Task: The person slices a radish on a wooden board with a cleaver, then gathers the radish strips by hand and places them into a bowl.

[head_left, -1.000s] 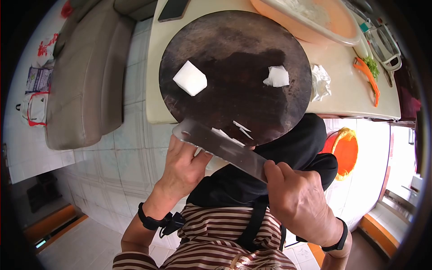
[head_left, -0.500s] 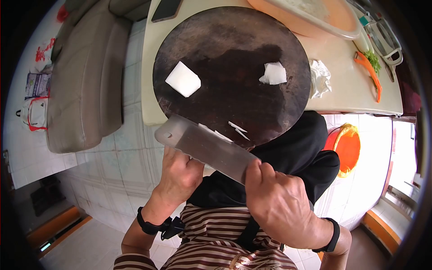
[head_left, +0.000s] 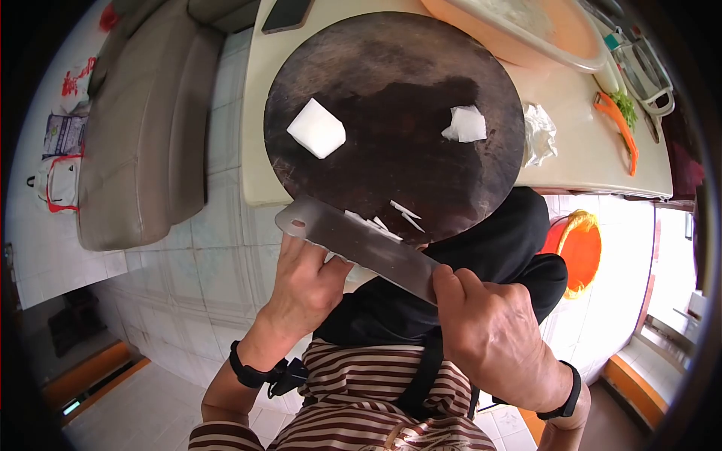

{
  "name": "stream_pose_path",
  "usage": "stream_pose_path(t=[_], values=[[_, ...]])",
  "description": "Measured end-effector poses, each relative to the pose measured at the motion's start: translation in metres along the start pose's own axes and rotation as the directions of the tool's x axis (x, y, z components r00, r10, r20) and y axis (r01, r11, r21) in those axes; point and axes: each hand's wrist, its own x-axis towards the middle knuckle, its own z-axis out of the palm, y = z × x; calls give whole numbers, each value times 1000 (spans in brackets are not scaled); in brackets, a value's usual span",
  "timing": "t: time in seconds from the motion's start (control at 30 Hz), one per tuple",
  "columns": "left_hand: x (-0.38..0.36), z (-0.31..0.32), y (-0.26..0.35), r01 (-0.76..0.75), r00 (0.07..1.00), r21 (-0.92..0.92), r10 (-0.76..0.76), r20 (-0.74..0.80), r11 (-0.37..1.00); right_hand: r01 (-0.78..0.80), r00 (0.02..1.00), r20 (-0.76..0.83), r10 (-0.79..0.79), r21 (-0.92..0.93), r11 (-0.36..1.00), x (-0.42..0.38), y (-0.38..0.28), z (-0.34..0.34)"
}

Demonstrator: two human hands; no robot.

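My right hand [head_left: 492, 331] is wrapped round the handle end of a cleaver [head_left: 361, 248], its thumb near the blade. The broad blade slants over the near edge of a round dark chopping board [head_left: 391, 68]. Close under the blade's other end is my left hand [head_left: 308, 282], fingers curled, their tips hidden by the steel; whatever they hold cannot be seen. Thin white strips [head_left: 406, 213] lie on the board, some right along the blade. Farther back on the board are a white block [head_left: 317, 128] on the left and a smaller white piece [head_left: 465, 124] on the right.
The board rests on a pale table [head_left: 259, 161]. Around it are a phone [head_left: 287, 15], an orange basin [head_left: 519, 41], crumpled foil [head_left: 539, 135] and an orange-handled peeler [head_left: 620, 131]. A red bin [head_left: 575, 244] stands on the floor at right, a grey sofa [head_left: 143, 135] at left.
The cleaver and my right hand have shifted a little to the right in view, and the blade's face has tilted. More white strips show beside it. The whole view has shifted slightly.
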Motion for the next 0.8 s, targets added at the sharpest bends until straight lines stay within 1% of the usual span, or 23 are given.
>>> stream_pose_path(t=[0.07, 0.13, 0.2, 0.27, 0.33, 0.37, 0.43, 0.47, 0.53, 0.57, 0.6, 0.67, 0.7, 0.77, 0.8], values=[[1, -1, 1, 10, 1000, 8, -10, 2, 1000, 13, 1000, -6, -13, -13, 1000, 2, 1, 0], [-3, 0, 0, 24, 1000, 5, -24, 12, 1000, 4, 1000, -5, -5, -64, 998, 6, -1, 3], [-3, 1, 1, 36, 999, 1, -36, 20, 999, 1, 1000, -16, -2, -65, 998, 10, -2, 5], [1, 0, 4, 31, 999, 21, -31, -8, 999, -5, 1000, -31, 3, -66, 998, 10, -1, 8], [1, 1, 4, 38, 999, 20, -38, -13, 999, -57, 995, -77, 61, 59, 997, 6, 3, 12], [1, 2, 4, 48, 999, 16, -48, -22, 999, -58, 995, -77, 63, 56, 997, 3, 6, 12], [5, 1, 7, 43, 999, 15, -42, -24, 999, -104, 985, -116, 128, 193, 976, -4, 11, 12], [7, 0, 7, 37, 999, 15, -37, -26, 999, -105, 985, -117, 129, 190, 976, -6, 11, 11], [8, 0, 9, 46, 999, 27, -45, -21, 999, -194, 952, -173, 253, 297, 935, -11, 10, 9], [9, 1, 10, 56, 998, 41, -56, -13, 998, -189, 937, -216, 274, 347, 919, -11, 10, 10], [12, 0, 11, 54, 998, 42, -54, -18, 998, -187, 937, -219, 272, 344, 920, -11, 10, 9], [19, -1, 12, 54, 998, 35, -53, -26, 998, -227, 917, -166, 362, 527, 819, -13, 12, 4], [19, 0, 11, 53, 998, 36, -52, -34, 998, -223, 918, -171, 357, 522, 823, -15, 14, 5], [18, 6, 9, 138, 976, -168, -163, -146, 976, -300, 893, 21, 449, 772, 560, -20, 19, 6], [21, 5, 11, 132, 975, -166, -158, -156, 977, -293, 895, 11, 446, 769, 568, -19, 21, 4]])
